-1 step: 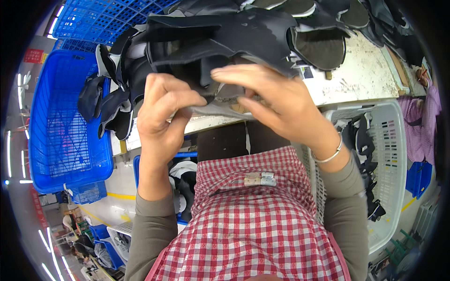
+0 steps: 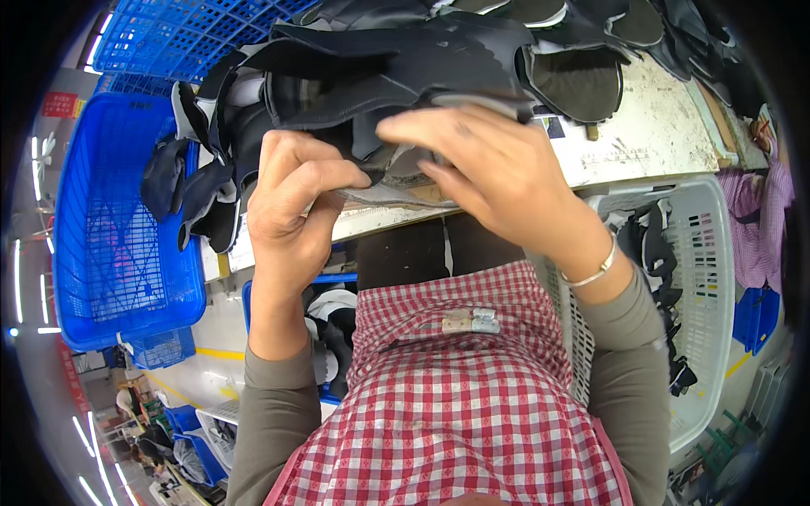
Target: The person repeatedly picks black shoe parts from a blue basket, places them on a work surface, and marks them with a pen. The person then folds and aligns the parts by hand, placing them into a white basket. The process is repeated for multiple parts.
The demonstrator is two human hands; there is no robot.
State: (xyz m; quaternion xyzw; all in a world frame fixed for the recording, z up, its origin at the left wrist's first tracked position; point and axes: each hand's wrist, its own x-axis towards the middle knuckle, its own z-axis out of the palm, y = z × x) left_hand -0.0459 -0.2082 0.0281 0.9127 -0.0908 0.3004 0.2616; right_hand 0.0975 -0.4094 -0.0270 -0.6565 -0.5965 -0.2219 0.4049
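Observation:
My left hand (image 2: pixel 291 194) is closed, with thumb and forefinger pinching the edge of a dark shoe upper (image 2: pixel 396 173) with a grey lining. That upper lies at the near edge of the white worktable (image 2: pixel 624 160). My right hand (image 2: pixel 498 173) hovers over its right side, slightly blurred, fingers stretched out and thumb apart from them. Its thumb is close to the grey edge; whether it touches I cannot tell. Just beyond both hands lies a larger black shoe upper (image 2: pixel 430 63), and my right fingers overlap it in view.
More black uppers (image 2: pixel 578 80) pile along the table's far side. A blue basket (image 2: pixel 126 312) stands at the left, with uppers (image 2: pixel 211 202) hanging beside it. At the right, a white basket (image 2: pixel 704 337) holds dark pieces. Another person's pink checked sleeve (image 2: pixel 759 228) shows at far right.
My right hand has shifted slightly left over the upper. My left hand keeps its pinch in nearly the same spot.

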